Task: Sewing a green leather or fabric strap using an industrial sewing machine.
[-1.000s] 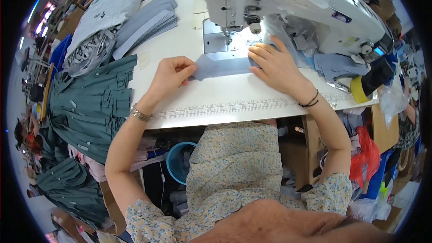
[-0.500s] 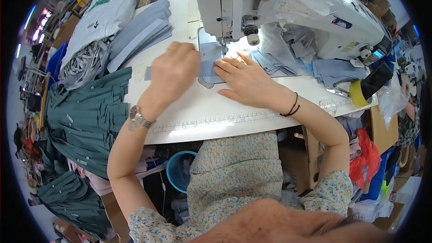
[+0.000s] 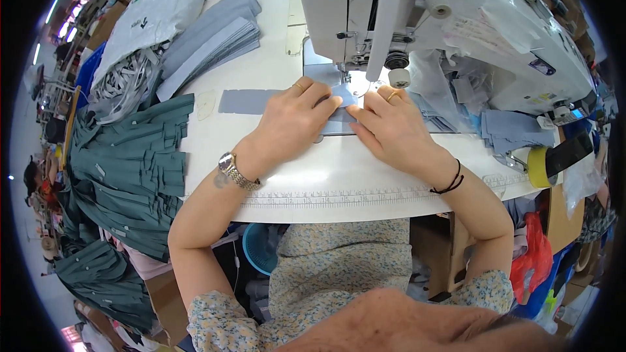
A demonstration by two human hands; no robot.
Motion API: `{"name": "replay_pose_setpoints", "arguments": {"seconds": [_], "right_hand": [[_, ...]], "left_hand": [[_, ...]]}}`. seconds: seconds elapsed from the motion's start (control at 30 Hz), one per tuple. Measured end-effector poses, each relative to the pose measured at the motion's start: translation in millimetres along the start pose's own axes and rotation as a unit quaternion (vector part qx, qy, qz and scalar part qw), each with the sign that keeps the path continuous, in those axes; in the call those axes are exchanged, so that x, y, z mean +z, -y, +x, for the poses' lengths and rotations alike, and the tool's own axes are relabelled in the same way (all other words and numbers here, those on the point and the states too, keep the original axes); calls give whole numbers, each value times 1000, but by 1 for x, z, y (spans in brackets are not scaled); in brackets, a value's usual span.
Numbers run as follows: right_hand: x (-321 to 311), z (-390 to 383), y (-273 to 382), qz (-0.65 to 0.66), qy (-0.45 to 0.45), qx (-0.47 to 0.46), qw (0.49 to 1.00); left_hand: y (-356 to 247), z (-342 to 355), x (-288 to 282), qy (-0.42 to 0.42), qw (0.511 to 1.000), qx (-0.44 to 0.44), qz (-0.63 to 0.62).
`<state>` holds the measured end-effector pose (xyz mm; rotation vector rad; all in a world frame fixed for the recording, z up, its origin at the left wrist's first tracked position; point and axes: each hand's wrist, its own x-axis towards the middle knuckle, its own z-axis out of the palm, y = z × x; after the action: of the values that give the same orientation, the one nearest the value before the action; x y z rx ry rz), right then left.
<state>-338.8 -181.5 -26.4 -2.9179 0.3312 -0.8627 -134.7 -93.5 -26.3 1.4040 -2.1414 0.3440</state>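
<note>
My left hand is closed, its curled fingertips pinching a light blue-grey fabric piece just in front of the presser foot of a white sewing machine. My right hand has bent fingers closed on that piece from the right, near its edge. A flat fabric strip reaches out leftward from under my left hand across the white table. The seam area is partly hidden by my fingers.
Left are stacked grey pieces, a white sack and green pleated fabric. Right are cut pieces and a yellow-black roll. Below are a blue basket and red bag.
My left hand has moved rightward to the presser foot and closed on the fabric. My right hand's fingers have curled in beside it. A strip now lies out to the left.
</note>
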Motion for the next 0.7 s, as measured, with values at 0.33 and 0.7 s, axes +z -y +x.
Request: {"name": "replay_pose_setpoints", "arguments": {"seconds": [0.33,0.7], "right_hand": [[-5,4,-3,-62,24,11,998],[-7,0,-12,-44,14,-42,998]], "left_hand": [[6,1,2,-14,998,1,-64],[4,-2,1,-2,999,10,-41]]}}
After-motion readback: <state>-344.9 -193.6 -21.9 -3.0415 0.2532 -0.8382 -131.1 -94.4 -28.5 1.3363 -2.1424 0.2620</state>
